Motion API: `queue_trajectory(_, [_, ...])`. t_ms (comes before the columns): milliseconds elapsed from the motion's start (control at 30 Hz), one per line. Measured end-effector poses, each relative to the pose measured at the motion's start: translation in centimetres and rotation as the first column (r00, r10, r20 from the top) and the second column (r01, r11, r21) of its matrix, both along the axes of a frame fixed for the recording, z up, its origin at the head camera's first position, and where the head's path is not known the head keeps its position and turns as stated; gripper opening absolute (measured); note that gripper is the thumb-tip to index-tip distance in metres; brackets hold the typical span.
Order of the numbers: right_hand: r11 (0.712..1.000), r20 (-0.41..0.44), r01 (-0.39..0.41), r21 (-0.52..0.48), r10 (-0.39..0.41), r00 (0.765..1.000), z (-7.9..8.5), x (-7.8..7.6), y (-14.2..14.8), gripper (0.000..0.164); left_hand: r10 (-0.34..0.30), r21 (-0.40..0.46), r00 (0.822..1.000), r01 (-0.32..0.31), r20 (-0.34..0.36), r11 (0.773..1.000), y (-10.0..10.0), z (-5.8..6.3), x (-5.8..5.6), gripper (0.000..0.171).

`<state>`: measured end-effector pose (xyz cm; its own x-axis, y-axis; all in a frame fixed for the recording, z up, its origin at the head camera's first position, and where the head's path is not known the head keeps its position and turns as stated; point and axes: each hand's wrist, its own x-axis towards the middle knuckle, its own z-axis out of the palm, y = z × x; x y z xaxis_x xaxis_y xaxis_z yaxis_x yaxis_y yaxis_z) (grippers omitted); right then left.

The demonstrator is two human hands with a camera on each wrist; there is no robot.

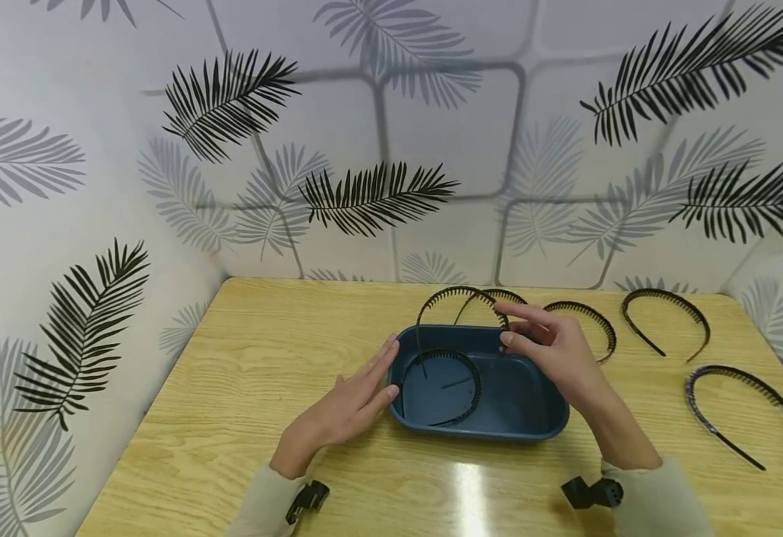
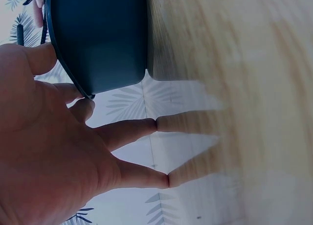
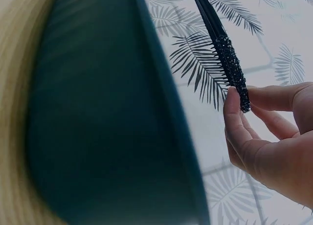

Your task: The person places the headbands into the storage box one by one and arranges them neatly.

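Note:
A dark blue oblong tub (image 1: 512, 395) stands on the table. My right hand (image 1: 555, 350) pinches a black toothed headband (image 1: 440, 295) by its right side, holding it upright over the tub; in the right wrist view this headband (image 3: 231, 63) has a sparkly, beaded outer face between thumb and fingers. Another black headband (image 1: 478, 384) lies inside the tub at the left. My left hand (image 1: 351, 406) touches the tub's left end with fairly straight fingers; the left wrist view shows the hand (image 2: 58, 142) spread, with thumb and some fingers at the rim and two fingertips on the table.
Behind the tub lies a headband (image 1: 502, 292), partly hidden. More headbands lie to the right: one beyond my right hand (image 1: 589, 309), one farther right (image 1: 667, 293), and a patterned one (image 1: 693, 395) nearer. A leaf-patterned wall covering (image 1: 432, 246) borders the wooden table (image 1: 250, 358).

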<state>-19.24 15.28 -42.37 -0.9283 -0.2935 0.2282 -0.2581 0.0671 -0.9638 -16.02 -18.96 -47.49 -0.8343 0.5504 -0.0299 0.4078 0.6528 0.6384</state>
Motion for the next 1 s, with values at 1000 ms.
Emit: queue_trajectory(1000, [0.999, 0.109, -0.017, 0.041, 0.013, 0.994, -3.8, -0.2, -1.6, 0.04, -0.009, 0.012, 1.0, 0.009, -0.001, 1.0, 0.1, 0.2, 0.2, 0.068])
